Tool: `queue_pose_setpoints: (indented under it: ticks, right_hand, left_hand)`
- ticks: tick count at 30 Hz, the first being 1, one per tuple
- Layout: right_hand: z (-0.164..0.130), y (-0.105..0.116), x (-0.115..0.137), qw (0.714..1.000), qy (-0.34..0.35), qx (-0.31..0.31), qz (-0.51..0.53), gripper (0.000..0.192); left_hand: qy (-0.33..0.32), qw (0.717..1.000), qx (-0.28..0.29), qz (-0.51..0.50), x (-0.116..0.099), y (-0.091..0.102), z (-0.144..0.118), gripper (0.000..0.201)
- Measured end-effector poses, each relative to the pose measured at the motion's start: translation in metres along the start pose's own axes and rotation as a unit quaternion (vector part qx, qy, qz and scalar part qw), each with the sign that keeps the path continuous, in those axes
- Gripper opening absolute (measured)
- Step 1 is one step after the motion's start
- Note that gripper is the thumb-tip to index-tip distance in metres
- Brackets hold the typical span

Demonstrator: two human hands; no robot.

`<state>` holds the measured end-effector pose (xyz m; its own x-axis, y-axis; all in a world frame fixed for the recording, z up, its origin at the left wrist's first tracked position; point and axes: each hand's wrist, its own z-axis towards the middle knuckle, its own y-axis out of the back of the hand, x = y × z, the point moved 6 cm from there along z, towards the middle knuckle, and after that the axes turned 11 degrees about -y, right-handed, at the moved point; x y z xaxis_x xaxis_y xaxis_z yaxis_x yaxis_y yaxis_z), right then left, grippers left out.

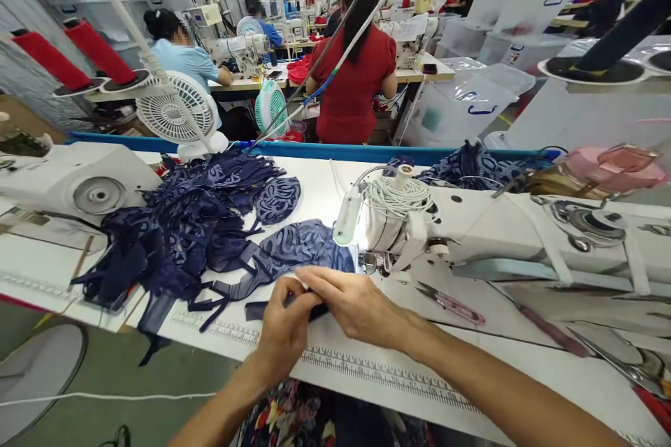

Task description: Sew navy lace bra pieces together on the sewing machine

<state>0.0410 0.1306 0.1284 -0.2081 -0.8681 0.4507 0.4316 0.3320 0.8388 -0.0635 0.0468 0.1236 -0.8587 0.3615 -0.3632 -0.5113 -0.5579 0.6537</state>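
- Right now both my hands meet at the near edge of the tabletop [367,370], just in front of the sewing machine's needle end — close to it so the lit patch under the machine head falls on what I hold.
- My left hand [284,330] is curled nearly shut, thumb and fingertips pinched on the dark navy strap [256,310], with a small white bit showing at the fingertips; I cannot tell what that bit is.
- My right hand [359,306] lies flatter, fingers bent down over the same strap where it passes between the two hands, pressing it against the tabletop.
- So the strap sits directly under and between my hands, its free end sticking out to the left of my left hand, and the navy lace cup piece [307,248] it seems to belong to lies just beyond my knuckles.
- Further left is the heap of navy lace pieces [183,223] — within reach, apart from the one in hand.
- Thread snips [451,304] lie to the right of my right hand, near the sewing machine [524,230].
- Printed ruler marks [367,370] run along the tabletop edge beneath my wrists.
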Motion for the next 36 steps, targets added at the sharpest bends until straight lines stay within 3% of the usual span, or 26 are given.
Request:
queue_pose_setpoints:
  ticks: [3, 5, 6, 7, 9, 11, 12, 14, 16, 17, 18, 20, 21, 23, 26, 28, 32, 36]
  right_hand:
    - [0.028, 0.001, 0.010, 1.000, 0.005, -0.011, 0.010, 0.035]
    - [0.034, 0.005, 0.012, 0.998, -0.022, -0.056, 0.034, 0.025]
    - [0.033, 0.007, 0.015, 0.995, -0.038, -0.075, 0.047, 0.020]
    - [0.030, 0.008, 0.019, 0.993, -0.054, -0.082, 0.058, 0.016]
    - [0.022, 0.005, 0.032, 0.992, -0.075, -0.061, 0.084, 0.009]
    - [0.012, 0.000, 0.048, 0.984, -0.070, 0.009, 0.163, 0.014]
    - [0.007, -0.004, 0.054, 0.969, -0.072, 0.063, 0.228, 0.021]
    - [-0.008, -0.015, 0.056, 0.907, -0.116, 0.180, 0.363, 0.034]
    - [-0.027, -0.025, 0.036, 0.855, -0.218, 0.233, 0.408, 0.038]
    - [-0.038, -0.027, 0.018, 0.858, -0.276, 0.213, 0.377, 0.035]
    - [-0.048, -0.024, -0.003, 0.879, -0.325, 0.163, 0.308, 0.030]
    - [-0.066, -0.010, -0.035, 0.926, -0.363, 0.030, 0.100, 0.021]
    - [-0.072, -0.002, -0.043, 0.939, -0.343, -0.027, -0.001, 0.026]
    - [-0.078, 0.006, -0.044, 0.951, -0.262, -0.082, -0.143, 0.042]
    - [-0.077, 0.006, -0.039, 0.964, -0.163, -0.060, -0.201, 0.042]
    - [-0.076, 0.007, -0.039, 0.969, -0.147, -0.044, -0.195, 0.032]
    - [-0.077, 0.008, -0.042, 0.973, -0.138, -0.044, -0.180, 0.027]
    - [-0.080, 0.009, -0.045, 0.975, -0.128, -0.063, -0.169, 0.030]
  left_hand:
    - [0.114, 0.991, -0.019, -0.070, 0.012, 0.005, -0.028, 0.044]
    - [0.124, 0.989, 0.016, -0.080, 0.022, 0.016, -0.041, 0.041]
    - [0.108, 0.991, 0.039, -0.067, 0.025, 0.027, -0.043, 0.032]
    - [0.082, 0.996, 0.027, -0.034, 0.027, 0.045, -0.042, 0.023]
    - [0.062, 0.995, -0.019, 0.076, 0.029, 0.090, -0.029, 0.025]
    - [-0.007, 0.975, -0.070, 0.209, 0.015, 0.125, -0.002, 0.028]
    - [-0.039, 0.961, -0.074, 0.263, 0.006, 0.131, 0.015, 0.030]
    - [-0.115, 0.946, -0.017, 0.301, -0.009, 0.107, 0.049, 0.032]
    - [-0.138, 0.947, 0.089, 0.276, -0.007, 0.049, 0.073, 0.031]
    - [-0.139, 0.942, 0.152, 0.264, -0.001, 0.014, 0.080, 0.028]
    - [-0.138, 0.937, 0.199, 0.251, 0.007, -0.020, 0.084, 0.026]
    - [-0.139, 0.935, 0.227, 0.234, 0.023, -0.072, 0.086, 0.029]
    - [-0.141, 0.940, 0.220, 0.219, 0.029, -0.088, 0.087, 0.034]
    - [-0.137, 0.953, 0.178, 0.205, 0.037, -0.100, 0.086, 0.034]
    - [-0.091, 0.966, 0.150, 0.188, 0.035, -0.092, 0.078, 0.025]
    - [-0.074, 0.964, 0.194, 0.164, 0.026, -0.091, 0.066, 0.021]
    - [-0.120, 0.953, 0.255, 0.106, 0.011, -0.101, 0.044, 0.024]
    - [-0.138, 0.950, 0.273, 0.064, 0.023, -0.108, 0.051, 0.036]
